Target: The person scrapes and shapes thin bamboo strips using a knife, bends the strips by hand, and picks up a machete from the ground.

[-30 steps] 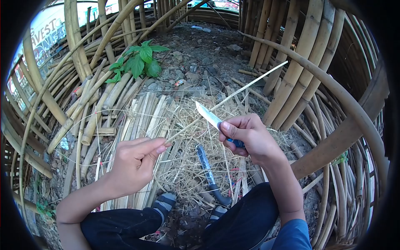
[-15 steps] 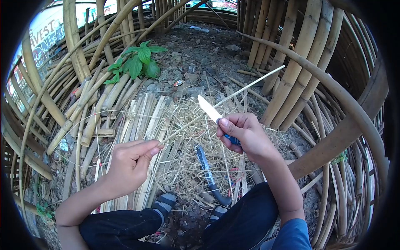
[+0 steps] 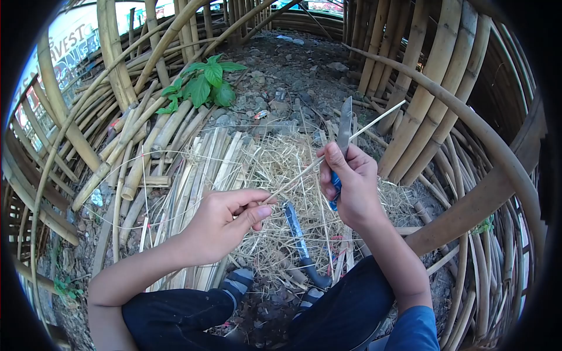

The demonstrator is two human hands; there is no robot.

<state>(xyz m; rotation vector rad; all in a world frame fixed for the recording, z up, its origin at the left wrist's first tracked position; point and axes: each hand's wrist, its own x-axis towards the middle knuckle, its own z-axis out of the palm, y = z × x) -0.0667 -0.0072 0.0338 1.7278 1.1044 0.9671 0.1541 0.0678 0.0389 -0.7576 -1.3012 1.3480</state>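
Observation:
A thin bamboo stick [image 3: 302, 174] slants up to the right across the middle of the view. Its lower end is pinched between the thumb and fingers of my left hand [image 3: 225, 225]. My right hand [image 3: 356, 186] is wrapped around the blue handle of a knife [image 3: 345, 124], whose blade points upward. The stick runs past the right hand's thumb and behind the blade, its tip showing beyond. Below the hands, a long blue-and-grey tool [image 3: 297, 234] with a dark curved handle lies on the shavings.
Pale bamboo shavings [image 3: 275, 152] cover the ground before my knees. Split bamboo strips [image 3: 202, 169] lie to their left. Bamboo poles [image 3: 436, 93] stand at the right, and a curved pole [image 3: 468, 123] arches beside my right arm. A green leafy plant [image 3: 202, 85] grows farther back.
My left hand has moved right along with the stick, closer to the right hand. The knife has turned from pointing up-left to nearly upright, and the right hand has risen slightly.

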